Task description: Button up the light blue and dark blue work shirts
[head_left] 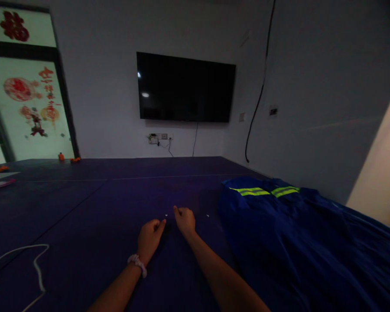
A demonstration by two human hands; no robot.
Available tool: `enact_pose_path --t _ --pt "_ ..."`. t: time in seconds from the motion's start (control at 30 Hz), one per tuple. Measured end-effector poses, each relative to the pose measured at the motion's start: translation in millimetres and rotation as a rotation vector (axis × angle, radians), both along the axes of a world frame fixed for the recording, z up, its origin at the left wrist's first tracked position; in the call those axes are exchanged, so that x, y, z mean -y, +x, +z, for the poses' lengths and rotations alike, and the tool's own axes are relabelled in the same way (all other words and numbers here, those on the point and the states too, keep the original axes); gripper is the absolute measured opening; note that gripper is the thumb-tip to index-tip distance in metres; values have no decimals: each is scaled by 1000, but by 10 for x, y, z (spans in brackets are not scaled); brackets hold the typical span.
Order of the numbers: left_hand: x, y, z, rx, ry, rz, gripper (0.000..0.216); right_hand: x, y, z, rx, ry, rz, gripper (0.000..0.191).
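Blue workwear (289, 236) with yellow-green reflective bands lies rumpled close on your right, and a white cord (40, 275) bends across the dark purple surface (94, 216) at lower left. Your left hand (149, 238), with a pale twisted band (137, 264) at its wrist, is curled, thumb pressed toward the forefinger; whether that grip pinches anything cannot be told. Your right hand (186, 221), slightly farther forward, is folded into a loose fist, and whether it holds anything cannot be told either. One small white scrap (166, 215) sits on the surface between your hands; another white scrap (207, 216) lies between your right hand and the workwear. Well beyond, a decorated door (29, 108) stands at far left, and a television (186, 89) hangs on the far wall above sockets (164, 136).
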State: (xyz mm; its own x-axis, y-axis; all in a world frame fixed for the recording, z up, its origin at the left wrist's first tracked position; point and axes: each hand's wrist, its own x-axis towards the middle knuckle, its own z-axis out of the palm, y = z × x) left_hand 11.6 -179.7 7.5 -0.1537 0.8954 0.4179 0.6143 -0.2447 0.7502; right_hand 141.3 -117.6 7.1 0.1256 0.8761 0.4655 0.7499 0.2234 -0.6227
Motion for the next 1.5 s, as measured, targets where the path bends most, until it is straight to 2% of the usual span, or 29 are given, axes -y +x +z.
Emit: enact_pose_path --t 0.3,1.0,1.13,1.23,1.4,1.47,1.5 --pt "10 -13 27 28 9 -38 51 -18 7 -26 -107 11 -5 49" --pt "-45 -24 -5 60 -12 -55 54 -43 12 -82 -134 75 36 50" --pt "-28 -24 19 74 -17 -57 52 -49 18 -105 -151 91 2 48" --pt "-22 -29 36 71 -23 -54 51 -67 122 5 -107 91 -92 44" --pt "-43 -38 12 51 -15 -41 53 -110 710 512 112 161 -340 22" --pt "-66 -33 -18 41 -10 -37 53 -106 1052 694 222 116 -491 30" --pt "-80 -28 -33 38 -6 -34 53 -100 1225 756 252 28 -564 35"
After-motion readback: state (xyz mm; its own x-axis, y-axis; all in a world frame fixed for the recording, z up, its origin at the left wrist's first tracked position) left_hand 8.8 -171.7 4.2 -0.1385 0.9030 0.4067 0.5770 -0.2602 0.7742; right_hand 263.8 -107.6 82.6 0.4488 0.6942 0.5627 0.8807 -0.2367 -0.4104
